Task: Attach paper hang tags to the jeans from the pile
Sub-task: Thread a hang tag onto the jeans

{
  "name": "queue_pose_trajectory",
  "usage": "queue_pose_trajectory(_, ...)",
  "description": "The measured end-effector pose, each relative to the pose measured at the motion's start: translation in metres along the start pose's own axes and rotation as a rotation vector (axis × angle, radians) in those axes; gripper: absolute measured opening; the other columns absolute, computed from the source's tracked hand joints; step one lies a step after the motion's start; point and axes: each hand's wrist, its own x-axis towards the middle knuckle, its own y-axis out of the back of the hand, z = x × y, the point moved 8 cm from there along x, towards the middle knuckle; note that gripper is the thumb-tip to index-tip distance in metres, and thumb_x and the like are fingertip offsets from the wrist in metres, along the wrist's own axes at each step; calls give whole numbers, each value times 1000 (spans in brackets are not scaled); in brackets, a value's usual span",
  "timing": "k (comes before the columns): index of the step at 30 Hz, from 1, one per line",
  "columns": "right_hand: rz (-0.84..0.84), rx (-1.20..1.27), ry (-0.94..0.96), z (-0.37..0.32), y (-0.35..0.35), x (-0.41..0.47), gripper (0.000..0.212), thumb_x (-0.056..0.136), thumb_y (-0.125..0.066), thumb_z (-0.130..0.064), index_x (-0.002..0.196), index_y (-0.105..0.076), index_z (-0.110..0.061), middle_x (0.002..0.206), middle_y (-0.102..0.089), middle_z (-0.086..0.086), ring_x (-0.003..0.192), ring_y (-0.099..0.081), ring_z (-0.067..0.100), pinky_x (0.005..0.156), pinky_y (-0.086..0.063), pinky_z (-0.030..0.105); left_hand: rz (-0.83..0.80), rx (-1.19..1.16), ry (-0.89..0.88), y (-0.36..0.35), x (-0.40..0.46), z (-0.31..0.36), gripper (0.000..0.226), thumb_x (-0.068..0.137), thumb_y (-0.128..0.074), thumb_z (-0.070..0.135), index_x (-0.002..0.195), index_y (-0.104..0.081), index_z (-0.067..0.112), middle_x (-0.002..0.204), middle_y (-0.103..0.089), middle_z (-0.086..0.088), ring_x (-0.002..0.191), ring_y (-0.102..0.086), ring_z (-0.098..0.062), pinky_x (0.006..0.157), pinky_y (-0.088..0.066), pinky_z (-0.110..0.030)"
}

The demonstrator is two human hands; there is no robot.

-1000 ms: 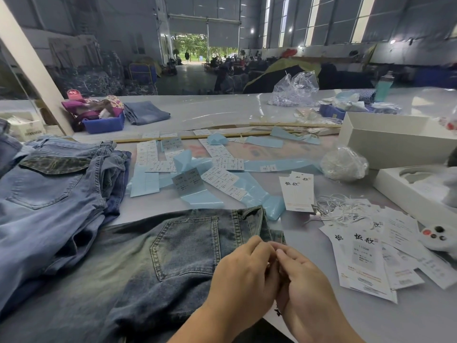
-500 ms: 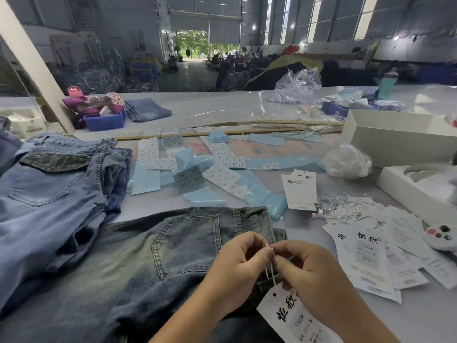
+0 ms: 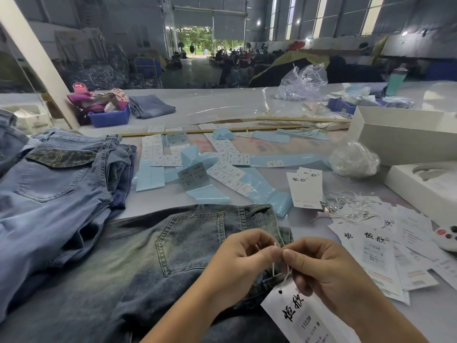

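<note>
Hands parted slightly | both pinch string (image 3: 273, 268), seemingly | hang tag (image 3: 300, 315) dangles

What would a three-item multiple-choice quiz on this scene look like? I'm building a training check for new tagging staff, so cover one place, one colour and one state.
1. Where is the blue bin?
A. far left of the table
B. beside the white box
C. on the jeans pile

2. What colour is the string on the tag?
A. red
B. white
C. black

3. What are the hands doing?
A. resting flat on the table
B. lifting the jeans
C. pinching the string

Answers:
1 A: the bin sits far left, by the pillar.
2 B: the string shows white against the dark jeans.
3 C: left hand and right hand meet fingertip to fingertip on the string above the tag.
</note>
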Motion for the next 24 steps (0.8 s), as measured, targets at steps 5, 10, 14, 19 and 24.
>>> queue_pose_trajectory(5, 81, 97, 36, 2, 7, 0, 20, 55, -78, -17, 69, -75, -2, 64, -65, 21, 40, -56, 18, 36, -43, 22, 37, -1, 36, 2, -5, -8, 10, 87, -62, 32, 82, -69, 27, 61, -54, 3, 50, -45, -7, 49, -37, -18)
queue_pose_trajectory(10, 112, 117, 23, 4, 10, -2, 5, 63, -72, -5, 67, -74, -7, 68, -66, 25, 42, -59, 22, 37, -46, 26, 94, 121, -3, 2, -7, -3, 12, 85, -59, 38, 83, -66, 29, 63, -52, 5, 52, -40, -8, 51, -34, -24)
queue_pose_trajectory(14, 108, 88, 3, 1, 12, -5, 8, 58, -73, -8, 66, -73, -8, 70, -67, 25, 46, -61, 23, 40, -50, 28, 89, 146, -26, -2, -7, 1, 12, 85, -59, 34, 83, -65, 24, 65, -53, 3, 61, -44, -11, 59, -36, -29)
queue_pose_trajectory(19, 140, 2, -6, -6, 21, -7, 13, 55, -77, -15, 65, -71, -10, 52, -45, 10, 40, -40, 16, 37, -35, 23, 72, 187, -28, -9, -7, 3, 9, 92, -63, 25, 83, -66, 26, 62, -54, 9, 58, -44, -5, 55, -37, -20)
queue_pose_trajectory(24, 130, 154, -80, 0, 21, -10, 11, 52, -74, -8, 62, -70, -9, 54, -54, 16, 35, -44, 14, 32, -33, 23, 55, 231, -36, -19, -6, 5, 9, 91, -63, 23, 85, -68, 27, 60, -54, 12, 56, -43, -3, 53, -36, -18)
